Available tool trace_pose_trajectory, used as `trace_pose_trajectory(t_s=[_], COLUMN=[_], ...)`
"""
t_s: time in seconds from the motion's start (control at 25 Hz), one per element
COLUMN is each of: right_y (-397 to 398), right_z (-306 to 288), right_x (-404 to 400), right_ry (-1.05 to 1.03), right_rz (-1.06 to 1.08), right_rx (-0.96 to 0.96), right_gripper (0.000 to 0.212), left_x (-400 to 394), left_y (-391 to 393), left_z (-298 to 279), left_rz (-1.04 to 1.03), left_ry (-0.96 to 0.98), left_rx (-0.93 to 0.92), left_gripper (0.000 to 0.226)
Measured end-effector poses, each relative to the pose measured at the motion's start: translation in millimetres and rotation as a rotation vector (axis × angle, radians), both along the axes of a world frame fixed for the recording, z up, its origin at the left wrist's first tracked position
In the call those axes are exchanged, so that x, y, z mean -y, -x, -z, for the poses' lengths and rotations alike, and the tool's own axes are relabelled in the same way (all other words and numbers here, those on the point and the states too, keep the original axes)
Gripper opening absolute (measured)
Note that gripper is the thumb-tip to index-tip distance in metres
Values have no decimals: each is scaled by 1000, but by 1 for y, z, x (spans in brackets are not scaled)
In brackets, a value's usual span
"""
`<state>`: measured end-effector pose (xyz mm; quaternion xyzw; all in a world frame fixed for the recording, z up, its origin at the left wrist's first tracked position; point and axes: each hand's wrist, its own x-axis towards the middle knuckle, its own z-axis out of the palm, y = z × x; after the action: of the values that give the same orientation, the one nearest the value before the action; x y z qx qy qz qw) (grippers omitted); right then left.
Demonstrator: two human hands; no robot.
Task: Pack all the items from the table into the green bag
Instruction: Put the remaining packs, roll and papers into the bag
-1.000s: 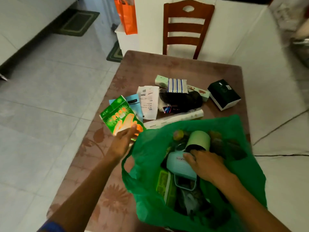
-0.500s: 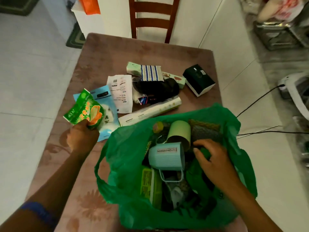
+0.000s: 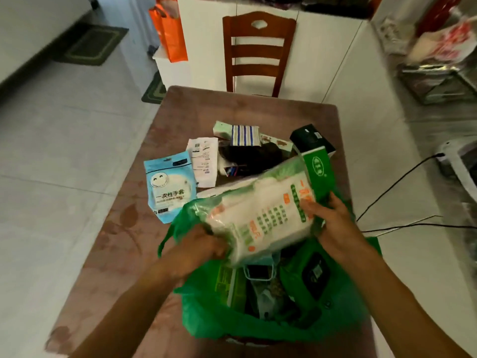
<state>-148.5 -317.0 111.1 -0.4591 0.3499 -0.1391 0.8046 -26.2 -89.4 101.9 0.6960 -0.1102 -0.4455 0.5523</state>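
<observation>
Your left hand (image 3: 196, 248) grips the near left end of a big white packet (image 3: 260, 215). Your fingers are curled tight on it. Your right hand (image 3: 327, 215) holds the far right end of the same packet, with the thumb on top. So both hands carry one thing together.

The packet is white with green and orange print on it. It is soft and a bit blurry. It hangs tilted just over the open mouth of the green bag (image 3: 206, 319). Its far end has a plain green flap (image 3: 318, 171) that sticks up past your right hand.

The green bag sits on the near part of the desk (image 3: 180, 109), right under your hands. It is wide open. Inside you can see a green box (image 3: 227, 282) on the left, a thin wire handle (image 3: 258, 272) in the middle and a dark green pack (image 3: 312, 273) on the right. The rest inside is too dark to tell.

More things lie on the desk past the bag. A light blue packet (image 3: 167, 184) with a smiley face lies flat, just left of the bag. A white paper slip (image 3: 204, 161) lies beside it. Behind that is a black bundle (image 3: 247, 156), and a blue striped pack (image 3: 241, 135) rests on top of the pile. A dark box (image 3: 309, 140) sits at the far right.

A brown chair (image 3: 258, 52) stands at the far end of the desk. An orange bag (image 3: 171, 32) stands to its left.
</observation>
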Motion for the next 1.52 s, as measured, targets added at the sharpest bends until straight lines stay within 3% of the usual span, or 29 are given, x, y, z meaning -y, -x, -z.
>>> trace_pose_trajectory(t_s=[0.08, 0.2, 0.28, 0.32, 0.4, 0.44, 0.48, 0.56, 0.68, 0.76, 0.92, 1.04, 1.16, 1.24, 1.32, 1.4, 1.52], right_y=[24, 55, 60, 58, 47, 45, 40, 31, 21, 23, 34, 34, 38, 46, 49, 44, 34], right_z=[10, 24, 30, 31, 40, 55, 69, 92, 105, 98, 75, 65, 60, 55, 47, 38, 28], right_x=[12, 17, 3, -8, -33, -43, -50, -51, -46, -47, -53, -49, -23, -1, 15, 26, 40], right_ry=[257, 699, 1081, 1306, 1670, 1764, 1737, 1566, 1510, 1481, 1590, 1776, 1810, 1770, 1716, 1604, 1304], right_rz=[-91, -548, -563, -523, -674, -826, -979, -1063, -1055, -1022, -845, -690, -586, -505, -402, -253, -143], right_rx=[-359, -763, -751, -654, -425, -373, -418, -576, -668, -610, -564, -627, -881, -1018, -1025, -921, -564], right_gripper=[32, 34, 64, 75, 77, 74, 71, 67, 65, 67, 65, 59, 55, 57, 55, 52, 51], left_x=[-2, -12, -9, -6, 2, 4, 3, -4, -22, -28, -26, -5, -12, -27, -39, -35, -6], left_y=[12, 10, 13, 15, 9, 1, -14, -55, -116, -139, -168, -166, -164, -162, -144, -109, -55], left_z=[20, 34, 35, 34, 23, 16, 16, 33, 89, 124, 167, 178, 146, 97, 40, -15, -44], left_rz=[52, 221, 343, 294, -12, -201, -393, -683, -668, -599, -631, -661, -813, -777, -664, -423, 74], left_ry=[-78, -316, -356, -299, -88, 3, 46, -24, -400, -539, -384, -329, -214, -27, 183, 315, 247], left_rx=[132, 519, 705, 783, 780, 665, 535, 379, 349, 186, -121, -113, -19, 72, 136, 180, 10], left_gripper=[58, 70, 58, 46, 17, 7, 2, 6, 27, 44, 65, 45, 41, 38, 37, 33, 40])
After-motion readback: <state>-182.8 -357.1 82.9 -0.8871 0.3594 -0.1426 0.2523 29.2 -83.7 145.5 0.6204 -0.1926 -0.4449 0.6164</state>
